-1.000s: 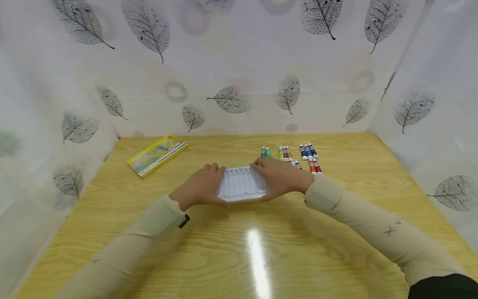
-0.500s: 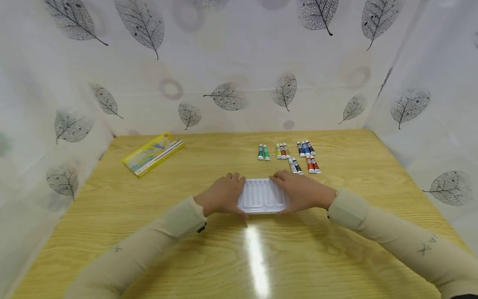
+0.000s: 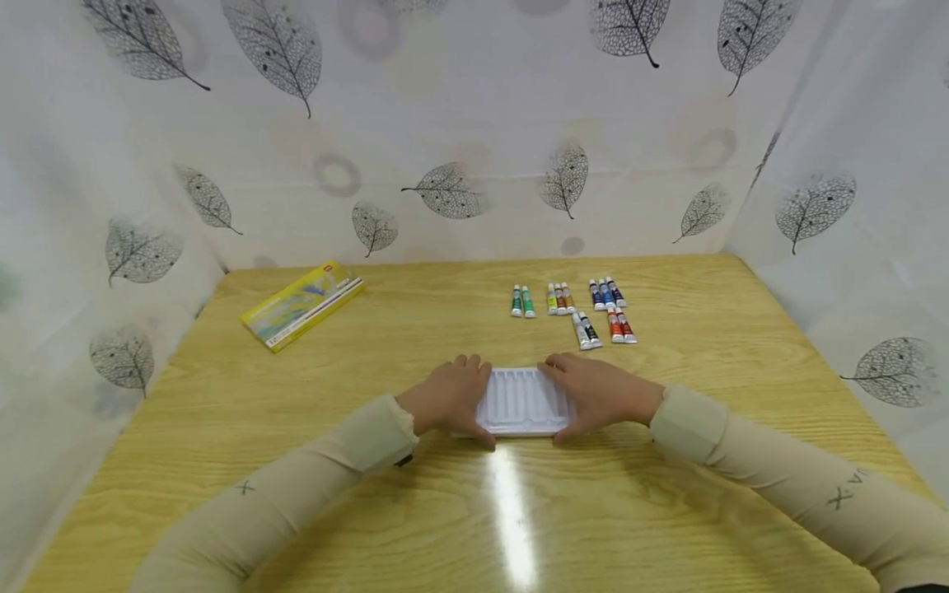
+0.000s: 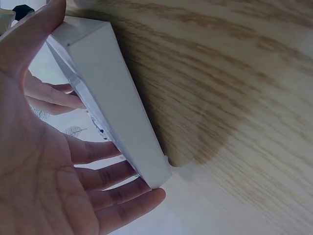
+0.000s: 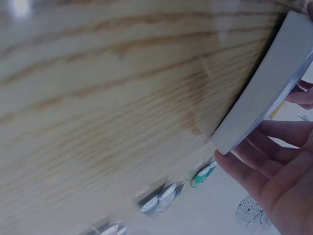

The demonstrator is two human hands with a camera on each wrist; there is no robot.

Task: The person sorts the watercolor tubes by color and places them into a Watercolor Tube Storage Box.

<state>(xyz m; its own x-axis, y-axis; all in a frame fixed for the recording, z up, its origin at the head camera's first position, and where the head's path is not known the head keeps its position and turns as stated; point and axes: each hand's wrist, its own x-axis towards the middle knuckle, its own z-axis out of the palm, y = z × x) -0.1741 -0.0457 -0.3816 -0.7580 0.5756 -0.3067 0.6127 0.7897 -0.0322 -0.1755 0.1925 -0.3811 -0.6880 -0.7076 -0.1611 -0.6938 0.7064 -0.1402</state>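
A white plastic tray (image 3: 522,401) with long parallel slots lies flat at the middle of the wooden table, slots facing up and bare. My left hand (image 3: 454,394) holds its left end, thumb at the near corner and fingers along the far one. On the opposite end my right hand (image 3: 599,390) grips in the same way. In the left wrist view the tray's plain white side wall (image 4: 110,93) stands close on the wood, with a dark shadow under its edge. The right wrist view has fingertips (image 5: 230,159) right at the far corner of the tray.
Small paint tubes lie in groups behind the tray: green tubes (image 3: 522,302), yellow to brown tubes (image 3: 561,299), blue tubes (image 3: 607,294), white and black tubes (image 3: 586,331), red tubes (image 3: 621,326). A yellow box (image 3: 302,307) lies at the back left. Leaf-print curtains (image 3: 474,107) enclose the table.
Both hands have brought the tray toward me and to the right, lowering it onto the table. The tubes that the right hand covered now show fully.
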